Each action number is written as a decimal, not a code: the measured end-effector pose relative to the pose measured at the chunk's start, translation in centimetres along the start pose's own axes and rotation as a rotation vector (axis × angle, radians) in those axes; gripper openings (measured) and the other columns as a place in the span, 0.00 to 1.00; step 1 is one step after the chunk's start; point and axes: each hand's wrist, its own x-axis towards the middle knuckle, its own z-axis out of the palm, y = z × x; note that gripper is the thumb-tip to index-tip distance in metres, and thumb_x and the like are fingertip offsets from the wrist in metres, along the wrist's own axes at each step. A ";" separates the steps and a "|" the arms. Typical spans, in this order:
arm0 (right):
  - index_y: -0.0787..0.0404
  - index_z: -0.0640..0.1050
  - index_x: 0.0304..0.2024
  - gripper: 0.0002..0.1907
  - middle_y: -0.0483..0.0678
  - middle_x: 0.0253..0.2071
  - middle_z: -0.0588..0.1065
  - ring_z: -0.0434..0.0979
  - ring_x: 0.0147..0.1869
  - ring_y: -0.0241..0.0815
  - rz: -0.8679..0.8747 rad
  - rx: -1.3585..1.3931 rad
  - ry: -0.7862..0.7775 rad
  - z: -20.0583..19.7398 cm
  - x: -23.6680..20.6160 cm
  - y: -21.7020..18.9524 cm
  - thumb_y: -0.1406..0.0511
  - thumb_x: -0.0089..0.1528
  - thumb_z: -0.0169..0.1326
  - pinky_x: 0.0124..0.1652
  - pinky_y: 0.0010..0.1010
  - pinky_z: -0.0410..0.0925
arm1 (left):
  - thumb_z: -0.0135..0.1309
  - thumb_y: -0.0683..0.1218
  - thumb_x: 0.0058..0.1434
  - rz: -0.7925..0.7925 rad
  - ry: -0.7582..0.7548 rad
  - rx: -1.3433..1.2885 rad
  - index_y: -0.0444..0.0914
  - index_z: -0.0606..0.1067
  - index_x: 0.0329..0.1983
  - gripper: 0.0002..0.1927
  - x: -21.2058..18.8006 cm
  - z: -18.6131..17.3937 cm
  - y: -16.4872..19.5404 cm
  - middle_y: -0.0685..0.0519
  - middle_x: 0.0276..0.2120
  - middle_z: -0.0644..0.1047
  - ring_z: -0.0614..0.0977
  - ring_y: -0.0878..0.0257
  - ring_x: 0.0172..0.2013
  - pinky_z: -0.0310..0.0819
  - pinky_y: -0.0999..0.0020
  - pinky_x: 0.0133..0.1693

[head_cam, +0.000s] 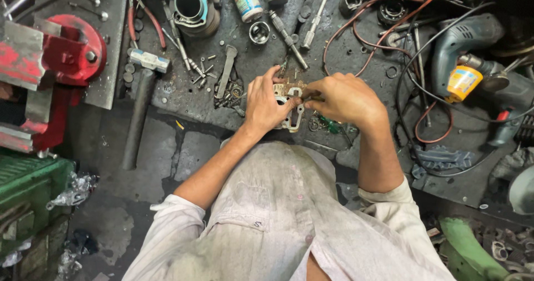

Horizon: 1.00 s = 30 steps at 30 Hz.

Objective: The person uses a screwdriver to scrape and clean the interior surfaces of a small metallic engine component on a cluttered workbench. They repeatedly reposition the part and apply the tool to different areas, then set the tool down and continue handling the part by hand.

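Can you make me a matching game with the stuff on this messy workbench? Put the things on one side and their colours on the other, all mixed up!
Things:
1. Vise
2. Power drill
3. Small tub
4. Hammer handle

Colours:
A. Yellow
B. Dark grey
C. Red
D. Blue-grey

Right pairs: 1-C, 2-D, 3-A, 4-B.

The vise sits at the far left, the drill at the far right with the tub beside it, and the hammer lies left of the left hand. Both hands, with the right hand too, hold a small metal part.
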 end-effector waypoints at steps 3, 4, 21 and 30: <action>0.48 0.84 0.45 0.14 0.55 0.35 0.81 0.81 0.40 0.60 -0.071 -0.067 0.017 -0.5 0.6 0.3 0.57 0.57 0.63 0.40 0.48 0.72 | 0.56 0.75 0.56 -0.027 0.007 0.020 0.33 0.61 0.70 0.53 0.0 0.2 0.0 0.50 0.44 0.77 0.76 0.52 0.49 0.64 0.51 0.56; 0.49 0.84 0.45 0.14 0.54 0.36 0.82 0.81 0.40 0.59 -0.110 -0.041 0.028 -0.6 0.8 0.4 0.57 0.57 0.63 0.40 0.48 0.73 | 0.56 0.75 0.56 -0.041 0.013 0.023 0.33 0.60 0.71 0.54 0.0 0.2 0.1 0.50 0.44 0.77 0.76 0.52 0.49 0.64 0.51 0.55; 0.56 0.82 0.46 0.15 0.54 0.37 0.81 0.79 0.41 0.60 -0.036 0.133 0.211 2.7 -1.9 0.3 0.59 0.59 0.62 0.38 0.50 0.70 | 0.60 0.75 0.51 -0.069 -0.033 0.013 0.35 0.60 0.72 0.57 -0.1 0.5 -0.1 0.51 0.45 0.78 0.76 0.52 0.49 0.64 0.52 0.54; 0.55 0.82 0.46 0.15 0.55 0.39 0.81 0.80 0.41 0.62 0.024 0.072 0.233 3.5 -3.1 -0.7 0.58 0.58 0.61 0.38 0.52 0.71 | 0.57 0.77 0.52 -0.021 -0.030 0.051 0.35 0.62 0.69 0.55 -0.3 -0.1 0.5 0.50 0.46 0.78 0.76 0.52 0.50 0.64 0.53 0.55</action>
